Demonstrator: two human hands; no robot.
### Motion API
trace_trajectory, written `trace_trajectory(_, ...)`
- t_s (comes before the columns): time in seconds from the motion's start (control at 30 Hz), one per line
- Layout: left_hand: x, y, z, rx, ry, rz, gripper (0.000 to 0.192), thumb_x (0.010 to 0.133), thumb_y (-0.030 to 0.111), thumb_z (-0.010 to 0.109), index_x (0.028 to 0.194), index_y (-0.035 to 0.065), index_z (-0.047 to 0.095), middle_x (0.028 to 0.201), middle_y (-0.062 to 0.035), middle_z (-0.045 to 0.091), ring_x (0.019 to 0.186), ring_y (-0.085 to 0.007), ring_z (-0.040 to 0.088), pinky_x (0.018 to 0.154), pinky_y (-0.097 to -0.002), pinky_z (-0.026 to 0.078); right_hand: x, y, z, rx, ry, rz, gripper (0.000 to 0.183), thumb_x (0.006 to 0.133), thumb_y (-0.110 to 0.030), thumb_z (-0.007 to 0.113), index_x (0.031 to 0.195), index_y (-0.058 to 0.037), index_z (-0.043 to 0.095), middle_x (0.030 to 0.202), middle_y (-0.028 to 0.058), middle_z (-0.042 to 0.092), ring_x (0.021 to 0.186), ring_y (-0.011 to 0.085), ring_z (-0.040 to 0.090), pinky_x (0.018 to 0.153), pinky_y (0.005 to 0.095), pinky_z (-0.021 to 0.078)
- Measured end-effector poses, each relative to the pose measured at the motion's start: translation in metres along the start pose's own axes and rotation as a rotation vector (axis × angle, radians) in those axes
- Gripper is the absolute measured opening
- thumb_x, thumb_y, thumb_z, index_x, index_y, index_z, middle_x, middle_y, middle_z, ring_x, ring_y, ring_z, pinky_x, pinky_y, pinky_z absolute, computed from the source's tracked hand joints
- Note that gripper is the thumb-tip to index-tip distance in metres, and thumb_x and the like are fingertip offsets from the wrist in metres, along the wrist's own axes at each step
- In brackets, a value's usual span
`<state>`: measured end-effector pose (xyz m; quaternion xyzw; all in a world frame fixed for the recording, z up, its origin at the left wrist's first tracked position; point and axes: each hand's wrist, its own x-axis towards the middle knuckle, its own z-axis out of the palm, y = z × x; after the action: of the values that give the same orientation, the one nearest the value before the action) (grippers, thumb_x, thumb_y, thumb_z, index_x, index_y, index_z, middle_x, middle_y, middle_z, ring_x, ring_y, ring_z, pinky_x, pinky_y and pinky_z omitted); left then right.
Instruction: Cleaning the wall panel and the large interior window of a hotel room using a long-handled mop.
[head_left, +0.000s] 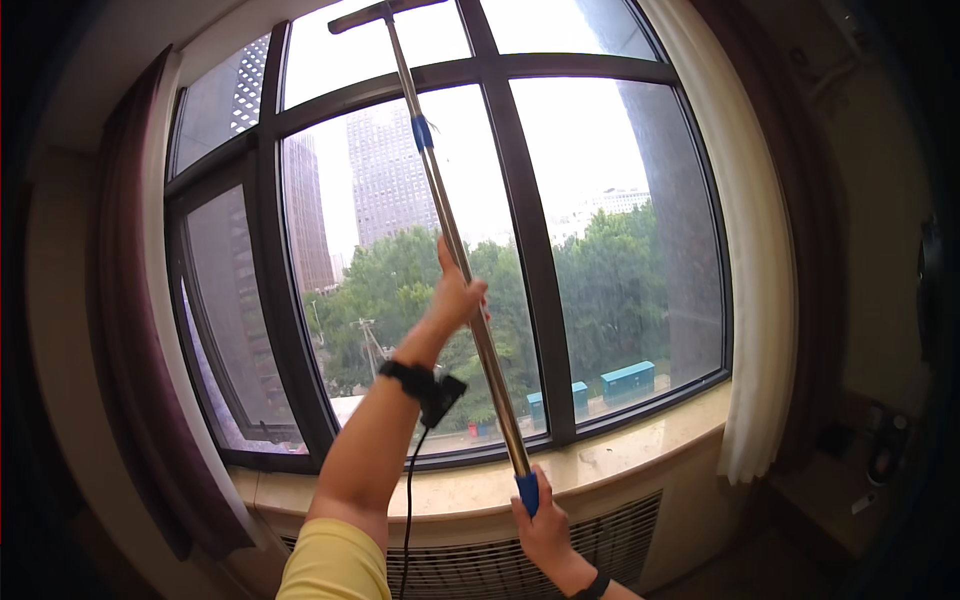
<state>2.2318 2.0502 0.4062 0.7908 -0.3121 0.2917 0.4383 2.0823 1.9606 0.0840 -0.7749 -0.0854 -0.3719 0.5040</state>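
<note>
A long metal telescopic pole (442, 201) slants up across the window, with a blue collar (422, 133) partway along it. At its top is a wide, dark window-cleaning head (358, 19), in front of the upper middle pane and partly cut off by the picture's edge. My left hand (454, 295) grips the pole around its middle, thumb and fingers wrapped about the metal. Lower down, my right hand (546, 521) holds the blue handle (528, 491) at the pole's bottom end. A black strap with a small device (435, 390) circles my left wrist, and a cable hangs from it.
Dark window frame bars (517, 225) divide the panes. At the left, a hinged sash (240, 315) stands tilted ajar. Below runs a stone sill (615, 457) above a vent grille (615, 536). Purple curtain (135, 322) and white curtain (750, 247) hang at the sides.
</note>
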Motion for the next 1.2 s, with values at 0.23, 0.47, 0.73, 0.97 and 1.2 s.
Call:
trace_trajectory(0.23, 0.049, 0.057, -0.018, -0.163, -0.094, -0.02, 0.095, 0.087, 0.009, 0.052, 0.134, 0.0126, -0.03, 0.077, -0.0165, 0.059, 0.057, -0.0263, 0.063, 0.048, -0.0379, 0.056, 0.056, -0.04, -0.034, -0.091, 0.118, -0.093, 0.063, 0.091, -0.028, 0.054, 0.143, -0.0163, 0.021, 0.086, 0.0246, 0.063, 0.077, 0.0429, 0.062, 0.063, 0.0473, 0.049)
trace_trajectory(0.47, 0.069, 0.058, -0.001, -0.214, -0.097, 0.052, 0.096, 0.085, 0.009, 0.052, 0.132, 0.0046, -0.031, 0.074, -0.0155, 0.059, 0.054, -0.0249, 0.063, 0.045, -0.0359, 0.054, 0.078, -0.028, -0.047, -0.097, 0.134, -0.098, 0.059, 0.091, -0.03, 0.054, 0.14, -0.0159, 0.025, 0.089, 0.022, 0.063, 0.078, 0.0423, 0.062, 0.066, 0.0461, 0.0499)
trace_trajectory(0.73, 0.036, 0.009, 0.011, -0.028, 0.029, 0.058, 0.094, 0.083, 0.008, 0.054, 0.138, 0.0072, -0.022, 0.067, -0.0145, 0.06, 0.057, -0.028, 0.062, 0.047, -0.0368, 0.052, 0.045, 0.001, -0.005, -0.032, 0.033, 0.018, 0.055, 0.089, -0.031, 0.054, 0.134, -0.0137, 0.028, 0.084, 0.0254, 0.062, 0.076, 0.046, 0.06, 0.063, 0.0508, 0.0479)
trace_trajectory(0.97, -0.026, -0.036, 0.01, -0.097, 0.009, 0.034, 0.095, 0.082, 0.004, 0.05, 0.139, 0.0167, -0.024, 0.075, -0.0197, 0.059, 0.054, -0.0271, 0.061, 0.048, -0.0374, 0.054, -0.009, 0.023, 0.046, 0.032, -0.055, 0.1, 0.054, 0.089, -0.031, 0.054, 0.132, -0.01, 0.027, 0.084, 0.0252, 0.061, 0.075, 0.0455, 0.06, 0.064, 0.0509, 0.0473)
trace_trajectory(1.2, -0.082, -0.068, -0.012, -0.096, -0.087, 0.0, 0.095, 0.08, 0.002, 0.047, 0.14, 0.0196, -0.024, 0.093, -0.026, 0.059, 0.055, -0.0263, 0.061, 0.05, -0.0366, 0.055, -0.066, 0.034, 0.103, 0.097, 0.054, -0.036, 0.049, 0.091, -0.035, 0.052, 0.131, -0.0135, 0.033, 0.084, 0.0264, 0.061, 0.077, 0.0445, 0.06, 0.062, 0.0476, 0.0474)
